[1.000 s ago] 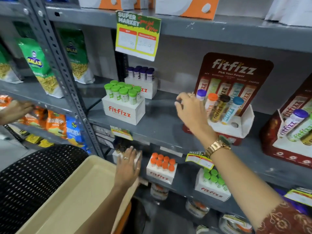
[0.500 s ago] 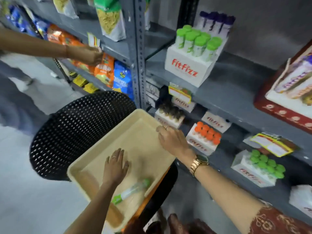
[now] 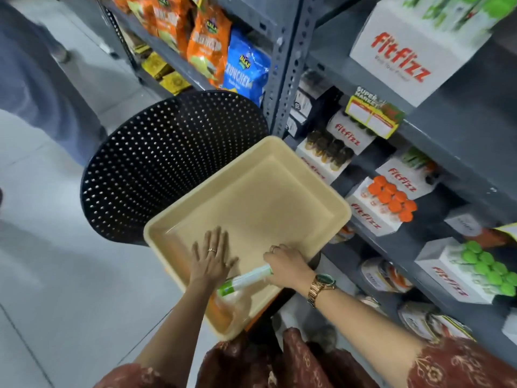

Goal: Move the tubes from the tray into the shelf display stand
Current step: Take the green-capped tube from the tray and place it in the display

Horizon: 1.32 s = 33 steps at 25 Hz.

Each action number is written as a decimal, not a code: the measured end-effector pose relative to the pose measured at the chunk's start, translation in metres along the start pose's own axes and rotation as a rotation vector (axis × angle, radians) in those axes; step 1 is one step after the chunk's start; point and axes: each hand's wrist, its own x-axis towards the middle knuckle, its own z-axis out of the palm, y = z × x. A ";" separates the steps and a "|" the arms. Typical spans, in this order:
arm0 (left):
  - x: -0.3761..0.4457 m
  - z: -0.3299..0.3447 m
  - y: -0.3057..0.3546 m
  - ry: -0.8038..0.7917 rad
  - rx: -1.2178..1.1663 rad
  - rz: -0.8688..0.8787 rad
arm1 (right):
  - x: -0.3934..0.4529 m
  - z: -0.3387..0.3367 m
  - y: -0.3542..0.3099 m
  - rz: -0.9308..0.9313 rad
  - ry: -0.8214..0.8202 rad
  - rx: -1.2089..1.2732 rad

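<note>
Beige plastic tray (image 3: 251, 197) resting tilted on the seat of a black perforated chair (image 3: 156, 163), just beside grey metal shelving (image 3: 453, 130). One tube (image 3: 244, 280) left in the tray, white-bodied with a green cap, lying on its side near the tray's lower corner, cap end toward the wearer. Right hand (image 3: 288, 266) lowered over the tube's far end, fingers (image 3: 272, 257) curled around it and touching the tray floor; whether fully gripped or only closing, cannot tell through the blur. Gold watch (image 3: 319, 287) on that wrist, ring on one finger. Left hand (image 3: 211, 257) pressed flat on the tray floor just left of the tube, fingers spread and released, grasping nothing, a ring on one of them. Patterned maroon sleeves (image 3: 461, 365) at the bottom edge. On the shelving to the right, white Fitfizz boxes: one with orange-capped tubes (image 3: 391, 200) upright in it, one with green-capped tubes (image 3: 486, 267) lower and nearer the wearer, one with dark caps (image 3: 327, 148) just beyond the tray's far corner. Orange and blue snack bags (image 3: 223, 51) on the next bay, beyond the chair. Blurred legs of another person (image 3: 36, 79) at the upper left, on the pale tiled floor (image 3: 56, 275).
</note>
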 end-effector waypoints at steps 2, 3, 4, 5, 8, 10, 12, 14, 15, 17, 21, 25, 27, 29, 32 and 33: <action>0.003 0.003 -0.002 -0.024 0.013 0.000 | 0.003 0.001 -0.001 0.021 -0.041 -0.015; 0.004 0.003 -0.003 -0.035 0.008 0.000 | 0.005 0.001 -0.001 0.023 -0.041 -0.028; 0.005 0.003 -0.003 -0.045 -0.001 0.000 | 0.007 0.001 -0.002 0.020 -0.042 -0.045; 0.006 0.003 -0.003 -0.051 -0.009 0.000 | 0.008 0.001 -0.001 0.012 -0.045 -0.062; 0.006 0.003 -0.003 -0.064 -0.034 0.001 | 0.009 -0.002 0.000 -0.018 -0.039 -0.098; 0.006 0.002 -0.002 -0.088 -0.041 -0.004 | 0.009 -0.004 0.002 -0.022 -0.032 -0.084; 0.006 0.000 -0.001 -0.121 -0.034 -0.015 | 0.007 -0.010 0.004 -0.027 -0.032 -0.037; 0.008 -0.005 0.000 -0.181 -0.034 -0.025 | 0.002 -0.021 0.007 -0.043 -0.023 0.015; 0.009 -0.009 0.002 -0.211 -0.037 -0.032 | -0.002 -0.028 0.009 -0.052 -0.008 0.035; 0.009 -0.017 0.007 -0.240 -0.054 -0.048 | -0.011 -0.044 0.015 -0.062 0.023 0.075; 0.003 -0.031 0.031 -0.130 0.018 0.006 | -0.042 -0.085 0.041 -0.028 0.098 0.140; 0.009 -0.060 0.076 0.037 0.025 0.151 | -0.091 -0.122 0.085 0.078 0.226 0.242; 0.015 -0.082 0.107 0.115 0.016 0.229 | -0.120 -0.138 0.107 0.112 0.330 0.379; 0.020 -0.105 0.145 0.193 -0.007 0.321 | -0.152 -0.152 0.129 0.135 0.452 0.492; 0.021 -0.135 0.209 0.312 -0.032 0.480 | -0.198 -0.168 0.162 0.178 0.631 0.639; 0.019 -0.144 0.230 0.347 -0.029 0.534 | -0.213 -0.173 0.172 0.193 0.684 0.681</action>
